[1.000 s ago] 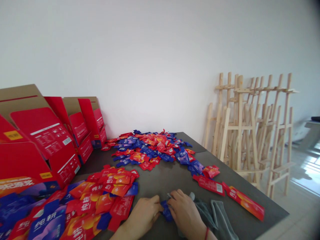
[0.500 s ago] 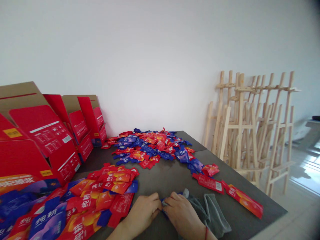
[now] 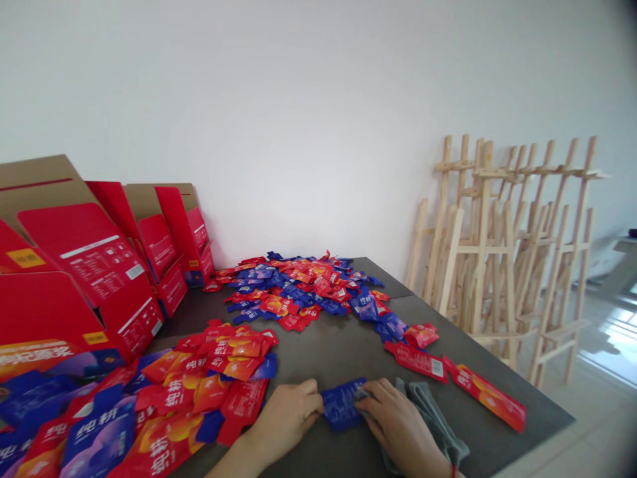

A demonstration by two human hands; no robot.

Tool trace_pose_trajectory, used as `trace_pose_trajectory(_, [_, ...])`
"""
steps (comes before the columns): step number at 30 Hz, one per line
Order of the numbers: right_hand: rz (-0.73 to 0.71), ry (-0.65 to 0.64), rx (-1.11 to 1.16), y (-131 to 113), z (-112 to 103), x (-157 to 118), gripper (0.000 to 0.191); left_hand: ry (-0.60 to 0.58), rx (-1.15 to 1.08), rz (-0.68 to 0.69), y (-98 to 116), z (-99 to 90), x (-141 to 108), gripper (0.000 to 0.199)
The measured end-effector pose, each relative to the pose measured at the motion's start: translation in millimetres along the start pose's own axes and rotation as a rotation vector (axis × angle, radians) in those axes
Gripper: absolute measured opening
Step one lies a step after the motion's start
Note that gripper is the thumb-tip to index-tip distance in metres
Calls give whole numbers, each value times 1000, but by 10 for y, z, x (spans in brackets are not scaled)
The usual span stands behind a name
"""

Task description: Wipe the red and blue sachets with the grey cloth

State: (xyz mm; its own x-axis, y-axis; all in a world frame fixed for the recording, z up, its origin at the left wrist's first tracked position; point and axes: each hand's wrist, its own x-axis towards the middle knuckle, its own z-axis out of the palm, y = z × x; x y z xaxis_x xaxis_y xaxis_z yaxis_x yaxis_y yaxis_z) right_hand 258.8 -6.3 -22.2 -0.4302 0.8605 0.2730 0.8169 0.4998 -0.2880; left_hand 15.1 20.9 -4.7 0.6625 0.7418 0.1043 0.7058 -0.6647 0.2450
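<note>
Head view: blue foil sachet point(image 3: 341, 403) lying flat on dark tabletop point(image 3: 338, 352), between both hands.
Left hand point(image 3: 286, 415) curled, fingertips against the sachet's left end. Right hand point(image 3: 398, 415) half-closed over the sachet's right end, resting on a grey cloth point(image 3: 428, 415), one fold touching the sachet. Actual grip by either hand: cannot be determined. Overlapping red and blue sachets point(image 3: 223, 372) just left of the left hand; heap of sachets point(image 3: 298, 289) farther along the table; long red sachets point(image 3: 480, 398) right of the cloth. Red printed cartons point(image 3: 89, 265) along the wall; wooden easels point(image 3: 497, 265) leaning beyond the table.
</note>
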Motion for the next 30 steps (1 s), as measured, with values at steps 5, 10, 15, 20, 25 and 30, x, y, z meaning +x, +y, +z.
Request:
trace_pose_trajectory(5, [195, 74, -71, 145, -43, 50, 22, 137, -235, -30, 18, -13, 8, 14])
trace_pose_trajectory(10, [173, 266, -74, 139, -193, 109, 23, 223, -742, -329, -5, 124, 90, 13])
trace_pose_trajectory(15, [-37, 289, -34, -231, -165, 221, 26, 122, -1131, -500, -44, 353, 180, 31])
trace_pose_trajectory(20, [-114, 74, -89, -629, 139, 382, 10, 152, -1114, -495, -68, 432, 170, 33])
trace_pose_trajectory(25, [-64, -20, -74, -591, 196, 396, 10, 148, -1096, -509, -104, 476, 176, 31])
trace_pose_trajectory(30, [30, -5, -44, -310, 143, 270, 11, 146, -1053, -540, -111, 497, 177, 25])
